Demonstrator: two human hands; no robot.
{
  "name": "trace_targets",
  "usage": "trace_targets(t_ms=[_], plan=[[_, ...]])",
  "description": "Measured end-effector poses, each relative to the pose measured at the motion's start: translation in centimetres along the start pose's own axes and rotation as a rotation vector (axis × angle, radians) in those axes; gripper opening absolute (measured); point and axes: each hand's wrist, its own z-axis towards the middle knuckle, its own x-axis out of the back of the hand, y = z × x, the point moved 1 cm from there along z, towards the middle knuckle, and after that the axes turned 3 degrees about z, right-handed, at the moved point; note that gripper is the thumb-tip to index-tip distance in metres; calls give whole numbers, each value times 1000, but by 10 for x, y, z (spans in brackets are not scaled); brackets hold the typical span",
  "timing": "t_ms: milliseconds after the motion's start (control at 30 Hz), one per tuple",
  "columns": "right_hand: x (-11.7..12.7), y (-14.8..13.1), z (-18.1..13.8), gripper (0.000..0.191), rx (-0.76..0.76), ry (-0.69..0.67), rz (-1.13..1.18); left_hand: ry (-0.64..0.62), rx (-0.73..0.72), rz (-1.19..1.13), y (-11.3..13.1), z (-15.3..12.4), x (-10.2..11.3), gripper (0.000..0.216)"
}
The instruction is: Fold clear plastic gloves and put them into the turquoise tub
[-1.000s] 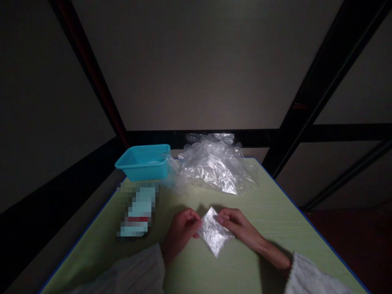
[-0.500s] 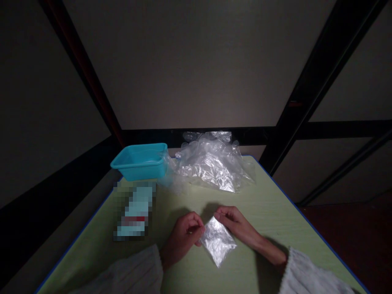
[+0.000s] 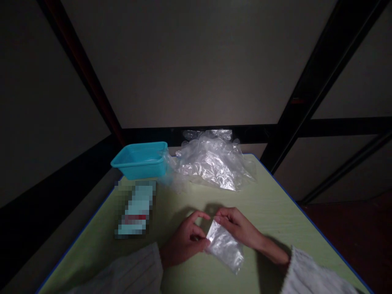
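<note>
Much of what surrounds the hands is hard to read. A long pale item (image 3: 137, 208) at the left is blurred into coarse blocks, with a red band across it the only mark that shows. Along the back, the heap (image 3: 214, 165) of clear plastic is so crumpled and glossy that its separate pieces cannot be counted. Its thin left end runs up against the blue tub (image 3: 139, 169) and partly veils the tub's right side. The tub's floor is mostly hidden behind its front wall. The near edge of the table (image 3: 275, 212) is cut off by the frame, and so are both sleeves (image 3: 122, 271). The wall (image 3: 196, 65) is dim.

The film (image 3: 228, 247), a small clear sheet or bag, is between the hands over the near middle of the table, slanting down to the right; whether its lower corner touches the surface is unclear. The right hand (image 3: 239, 226) reaches in from the right with fingers curled, pinching the film's upper corner under the thumb, and covers part of that edge. The left hand (image 3: 187, 241) comes in low, its forefinger arched out toward the right fingertips, well apart from its thumb. That thumb lies at the film's left edge; whether a finger beneath closes against it cannot be told.
</note>
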Motion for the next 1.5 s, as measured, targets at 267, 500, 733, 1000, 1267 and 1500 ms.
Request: trace_targets(t_ms=[267,500,733,1000,1267,1500], plan=[[0,-2,-1,48,59,-85,-15,67,-77,-22,15,-1,0,37],[-3,-1,-2,45,90,-102,-32,38,-35,-74,14,1,-5,43],[-3,-5,-2,46,101,-19,-115,106,-54,-105,6,4,-6,45],[-3,-6,-2,50,59,14,-157,87,-21,-126,16,-1,-7,40],[-3,-6,-3,48,72,-20,-127,84,-38,-52,22,-2,-6,36],[-4,-5,-4,43,98,-45,-125,99,-40,-31,22,-2,-5,15]])
